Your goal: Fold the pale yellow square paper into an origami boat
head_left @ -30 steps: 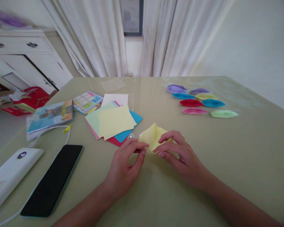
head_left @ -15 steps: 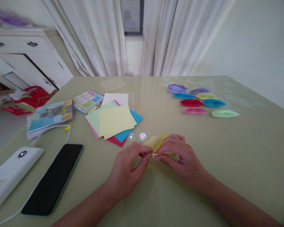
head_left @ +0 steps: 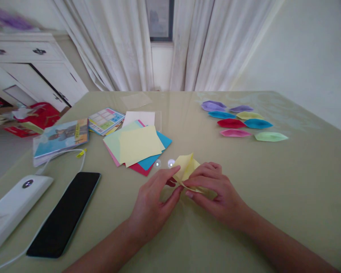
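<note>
A partly folded sheet of yellow origami paper (head_left: 184,165) is held between my two hands just above the table. My left hand (head_left: 155,203) pinches its near left edge, thumb below and index finger stretched along the side. On the other side, my right hand (head_left: 217,191) grips the paper between thumb and fingers, which hide its right part. One flap stands up in the middle, with a crease running down toward my fingertips. Beyond my left hand lies a fanned stack of coloured paper sheets (head_left: 140,146), pale yellow on top.
Several folded paper boats, among them a red one (head_left: 230,123) and a light green one (head_left: 271,137), sit at the back right. On the left are a black phone (head_left: 65,212), a white power bank (head_left: 19,208) with a cable, a booklet (head_left: 61,138) and a printed card (head_left: 105,120).
The yellow paper has opened out and its upright flap has swung left, showing more of the inside. My left index finger has lifted onto the paper's left side.
</note>
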`<state>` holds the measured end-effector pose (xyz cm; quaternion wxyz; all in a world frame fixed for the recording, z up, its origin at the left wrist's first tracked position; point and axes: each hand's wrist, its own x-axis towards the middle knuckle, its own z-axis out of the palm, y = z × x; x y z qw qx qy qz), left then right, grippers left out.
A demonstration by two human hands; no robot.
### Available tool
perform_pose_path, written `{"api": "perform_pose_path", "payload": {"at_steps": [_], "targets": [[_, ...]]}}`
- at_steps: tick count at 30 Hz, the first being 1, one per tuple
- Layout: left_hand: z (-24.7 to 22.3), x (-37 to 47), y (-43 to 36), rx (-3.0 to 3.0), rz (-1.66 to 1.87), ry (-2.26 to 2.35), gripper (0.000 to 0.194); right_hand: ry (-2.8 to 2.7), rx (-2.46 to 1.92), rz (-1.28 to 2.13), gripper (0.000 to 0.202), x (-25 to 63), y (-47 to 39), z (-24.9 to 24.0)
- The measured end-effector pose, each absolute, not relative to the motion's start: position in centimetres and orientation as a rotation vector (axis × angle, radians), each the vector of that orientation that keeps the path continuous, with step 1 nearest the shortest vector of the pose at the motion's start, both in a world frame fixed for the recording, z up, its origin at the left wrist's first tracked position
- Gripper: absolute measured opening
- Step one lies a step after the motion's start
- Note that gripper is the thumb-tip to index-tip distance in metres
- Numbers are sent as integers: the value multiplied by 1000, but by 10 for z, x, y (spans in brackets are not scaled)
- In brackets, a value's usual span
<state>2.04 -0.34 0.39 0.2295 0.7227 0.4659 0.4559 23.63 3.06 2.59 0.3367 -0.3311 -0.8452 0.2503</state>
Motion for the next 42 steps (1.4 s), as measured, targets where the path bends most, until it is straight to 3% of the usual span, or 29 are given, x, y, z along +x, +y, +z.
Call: {"api": "perform_pose_path", "payload": {"at_steps": [4, 10, 15, 28, 35, 42], "targets": [[4, 21, -2, 1952, 1255, 1290, 48, -2160, -890, 622, 7, 237, 31, 24], [6, 20, -2, 1722, 1291, 1324, 33, -2068, -949, 566, 1, 239, 31, 21], [8, 20, 0, 1601, 1300, 1357, 25, -2079, -945, 504, 14, 242, 32, 20], [5, 19, 2, 1941, 1328, 1217, 18, -2130, -790, 625, 8, 238, 35, 19], [7, 19, -1, 1954, 1293, 1183, 32, -1934, -907, 650, 8, 238, 30, 16], [2, 20, -2, 1799, 1253, 1173, 31, -1890, -920, 739, 11, 239, 25, 15]]}}
